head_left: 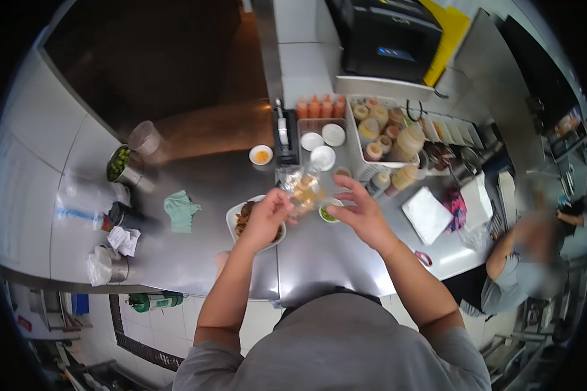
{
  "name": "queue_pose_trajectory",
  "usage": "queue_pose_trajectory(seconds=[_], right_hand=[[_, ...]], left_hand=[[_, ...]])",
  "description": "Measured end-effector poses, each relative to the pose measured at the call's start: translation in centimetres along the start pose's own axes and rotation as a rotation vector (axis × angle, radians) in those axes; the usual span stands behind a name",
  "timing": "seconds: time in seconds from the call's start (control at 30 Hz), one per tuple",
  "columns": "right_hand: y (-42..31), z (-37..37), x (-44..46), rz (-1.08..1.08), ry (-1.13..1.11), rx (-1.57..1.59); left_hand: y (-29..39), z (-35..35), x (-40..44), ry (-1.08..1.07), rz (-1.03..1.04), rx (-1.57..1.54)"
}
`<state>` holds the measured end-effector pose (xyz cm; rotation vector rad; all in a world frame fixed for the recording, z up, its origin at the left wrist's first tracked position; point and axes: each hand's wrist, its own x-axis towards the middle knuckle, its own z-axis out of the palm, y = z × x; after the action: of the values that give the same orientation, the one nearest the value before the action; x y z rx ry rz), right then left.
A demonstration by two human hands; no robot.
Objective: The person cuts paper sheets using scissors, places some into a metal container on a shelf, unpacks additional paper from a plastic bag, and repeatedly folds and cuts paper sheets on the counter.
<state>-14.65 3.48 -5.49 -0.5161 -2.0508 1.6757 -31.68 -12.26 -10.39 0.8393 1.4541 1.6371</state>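
My left hand point(270, 218) pinches a clear plastic bag point(304, 190) with yellowish pieces in it, held above the steel counter. Under that hand lies a white dish point(234, 223) of dark brown food, partly hidden by it. My right hand point(357, 212) is at the right of the bag, its thumb and fingers apart and nothing seen between them. Close to its thumb is a small cup point(329, 210) of chopped green bits. A white bowl point(261, 155) with something orange stands behind the bag, to the left.
White bowls point(322, 158) and orange-red bottles point(315, 107) stand at the back. A basket point(354, 140) of sauce bottles and a stack of white sheets point(427, 212) are at right. Left are a green cloth point(182, 211) and metal containers. Another person point(522, 267) is at far right.
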Motion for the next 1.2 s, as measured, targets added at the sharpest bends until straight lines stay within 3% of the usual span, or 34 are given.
queue_pose_trajectory(seconds=[0.13, 0.27, 0.43, 0.63, 0.73, 0.83, 0.93, 1.03, 1.13, 1.2], right_hand=[[1.9, -1.2, -1.7, 0.123, -0.08, -0.048], [3.3, -1.1, -4.2, 0.142, -0.094, 0.014], [1.5, -2.3, -6.1, 0.234, -0.168, 0.192], [2.4, -4.2, -6.4, 0.06, -0.226, -0.07], [2.2, -5.0, -5.9, 0.404, -0.217, -0.017], [1.0, -5.2, -5.8, 0.487, -0.261, 0.047], [0.3, -4.9, -5.9, 0.473, -0.312, -0.089], [1.2, -4.5, -6.3, 0.309, -0.281, -0.156], [0.5, -3.6, -6.7, 0.196, -0.216, -0.429], [1.4, -3.0, -6.8, 0.205, -0.138, -0.376]], left_hand=[[-1.9, 4.0, -2.6, -0.126, -0.051, -0.109], [-1.0, 8.4, -4.4, 0.089, -0.209, -0.511], [-3.2, 8.7, -4.9, -0.024, -0.201, -0.3], [-3.4, 8.4, -5.6, -0.067, -0.222, -0.096], [-3.5, 8.5, -6.1, -0.081, -0.227, -0.02], [-3.9, 9.0, -6.4, -0.08, -0.205, 0.003], [-3.4, 9.4, -6.7, -0.085, -0.178, 0.014], [-3.5, 9.8, -7.0, -0.065, -0.187, 0.084], [-3.5, 10.3, -7.0, -0.024, -0.166, 0.154], [-3.3, 10.5, -7.0, -0.014, -0.153, 0.147]])
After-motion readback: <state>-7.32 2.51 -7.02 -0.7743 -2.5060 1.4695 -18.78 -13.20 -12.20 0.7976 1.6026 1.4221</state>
